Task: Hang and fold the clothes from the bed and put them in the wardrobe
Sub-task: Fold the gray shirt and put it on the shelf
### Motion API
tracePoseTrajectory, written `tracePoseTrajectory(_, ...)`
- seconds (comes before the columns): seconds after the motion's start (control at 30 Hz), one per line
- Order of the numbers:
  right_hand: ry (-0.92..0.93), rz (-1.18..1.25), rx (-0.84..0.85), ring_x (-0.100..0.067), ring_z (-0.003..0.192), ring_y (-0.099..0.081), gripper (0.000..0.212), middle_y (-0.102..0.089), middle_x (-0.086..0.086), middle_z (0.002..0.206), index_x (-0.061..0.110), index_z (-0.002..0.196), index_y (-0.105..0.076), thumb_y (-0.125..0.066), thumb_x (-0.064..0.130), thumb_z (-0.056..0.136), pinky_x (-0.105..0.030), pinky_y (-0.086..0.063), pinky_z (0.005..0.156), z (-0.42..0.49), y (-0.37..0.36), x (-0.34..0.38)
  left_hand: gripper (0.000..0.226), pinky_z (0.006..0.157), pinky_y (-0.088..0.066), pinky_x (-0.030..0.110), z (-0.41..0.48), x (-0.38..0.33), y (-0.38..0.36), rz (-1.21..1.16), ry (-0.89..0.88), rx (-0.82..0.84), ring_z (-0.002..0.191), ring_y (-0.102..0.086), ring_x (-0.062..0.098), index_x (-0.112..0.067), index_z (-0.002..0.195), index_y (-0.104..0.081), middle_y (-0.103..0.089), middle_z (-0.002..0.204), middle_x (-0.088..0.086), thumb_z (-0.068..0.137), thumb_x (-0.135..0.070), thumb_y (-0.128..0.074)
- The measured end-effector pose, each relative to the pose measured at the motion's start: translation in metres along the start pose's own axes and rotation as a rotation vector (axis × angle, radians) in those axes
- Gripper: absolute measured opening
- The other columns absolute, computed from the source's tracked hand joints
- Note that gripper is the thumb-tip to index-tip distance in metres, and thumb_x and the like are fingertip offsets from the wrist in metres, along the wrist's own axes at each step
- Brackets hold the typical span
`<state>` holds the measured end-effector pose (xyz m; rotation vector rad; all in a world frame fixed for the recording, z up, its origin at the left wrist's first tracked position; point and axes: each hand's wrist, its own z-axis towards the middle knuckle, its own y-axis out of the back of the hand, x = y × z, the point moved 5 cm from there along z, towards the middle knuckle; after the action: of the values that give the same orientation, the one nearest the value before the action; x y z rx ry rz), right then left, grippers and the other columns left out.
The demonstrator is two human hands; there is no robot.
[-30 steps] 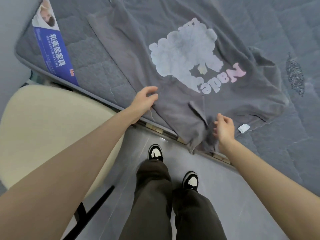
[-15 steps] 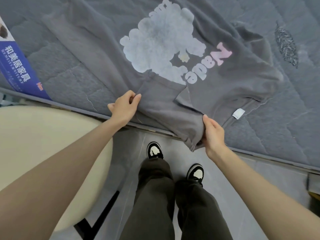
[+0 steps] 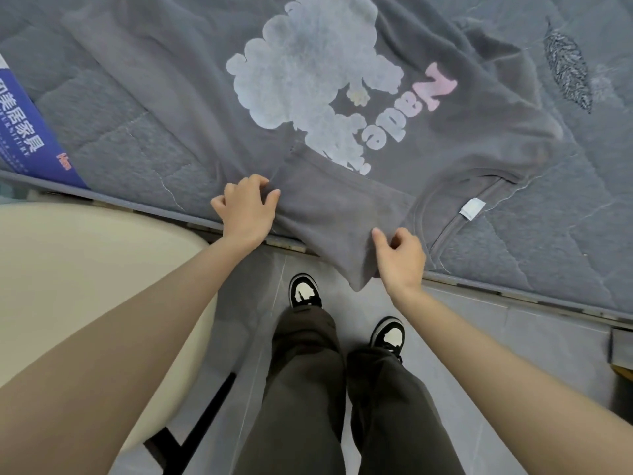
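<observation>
A grey T-shirt [image 3: 445, 138] with a pale cloud print and pink-white letters lies spread, print up, on the quilted grey mattress [image 3: 534, 241]. Its collar with a white label faces me at the right. One sleeve [image 3: 335, 214] is folded inward over the print's lower edge and hangs slightly past the bed's edge. My left hand [image 3: 245, 209] pinches the sleeve's left edge with curled fingers. My right hand [image 3: 399, 257] pinches the sleeve's near right corner at the mattress edge.
A cream round chair seat [image 3: 85, 275] stands at my left against the bed. A blue label [image 3: 24, 132] with white characters lies on the mattress at far left. My legs and black-and-white shoes [image 3: 305, 291] stand on the grey floor.
The sleeve has been folded flatter onto the shirt. My left hand shifted its grip along the sleeve's left edge, and my right hand moved up onto its near corner. The view came closer.
</observation>
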<state>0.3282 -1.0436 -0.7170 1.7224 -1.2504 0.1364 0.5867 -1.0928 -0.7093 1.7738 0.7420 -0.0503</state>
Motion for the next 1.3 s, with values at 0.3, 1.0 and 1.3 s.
tracePoseTrajectory(0.3, -0.125, 0.087, -0.023, -0.018, 0.075, -0.053, 0.019, -0.052, 0.005, 0.066, 0.018, 0.088, -0.050, -0.068, 0.020, 0.084, -0.033, -0.043, 0.077, 0.011, 0.031, -0.019, 0.034, 0.089, -0.030, 0.037, -0.018, -0.037, 0.006, 0.063, -0.288, -0.076, 0.110, -0.039, 0.030, -0.021, 0.126, -0.054, -0.046, 0.124, 0.007, 0.092, -0.019, -0.057)
tracePoseTrajectory(1.0, 0.068, 0.029, -0.387, -0.028, 0.119, -0.038, 0.024, -0.053, -0.011, 0.123, 0.010, 0.115, -0.055, -0.052, 0.012, 0.091, -0.028, -0.027, 0.097, 0.125, 0.175, 0.025, 0.043, 0.104, -0.030, 0.037, 0.031, -0.248, -0.042, -0.057, -0.578, 0.259, 0.130, -0.035, 0.029, -0.014, 0.140, -0.041, -0.032, 0.148, 0.005, 0.097, -0.014, -0.044)
tracePoseTrajectory(1.3, 0.104, 0.127, -0.219, -0.024, 0.118, -0.049, 0.026, -0.057, -0.008, 0.122, 0.008, 0.120, -0.055, -0.050, 0.015, 0.096, -0.028, -0.033, 0.099, 0.238, 0.193, 0.053, 0.049, 0.114, 0.013, 0.050, 0.109, -0.339, -0.080, 0.143, -0.424, 0.102, 0.146, -0.013, 0.018, -0.012, 0.147, -0.030, -0.030, 0.154, 0.002, 0.102, -0.031, -0.032)
